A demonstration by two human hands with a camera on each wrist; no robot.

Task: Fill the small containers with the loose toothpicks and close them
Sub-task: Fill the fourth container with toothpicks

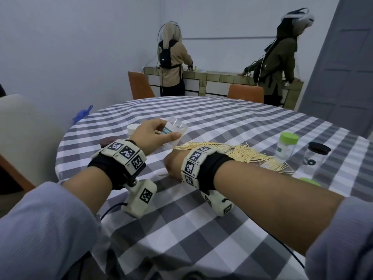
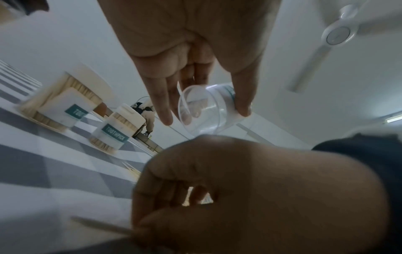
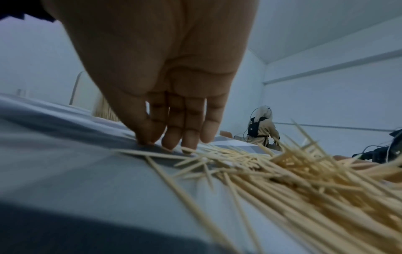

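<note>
Right hand [image 1: 171, 165] is down on the checkered table [image 1: 201, 229] at the near edge of the toothpick pile [image 1: 252, 154], fingertips [image 3: 150, 140] pinched onto a few sticks. Left hand [image 1: 153, 136] has its grip wrapped around an empty clear container [image 1: 174, 130], tilted and held above the table just behind the pile. 2 filled containers [image 2: 113, 130] stand further left.

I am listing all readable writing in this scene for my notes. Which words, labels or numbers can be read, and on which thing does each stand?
"TOOTHPICK": teal label on the smaller filled container in the left wrist view.
"TOO", rest cut off: teal label on the nearer filled container.
"THPIC", partly hidden: label on the empty container held by the left hand.
Green-lidded jar: label too small to read.
Wrist bands: coded squares, small marks unreadable.
</note>
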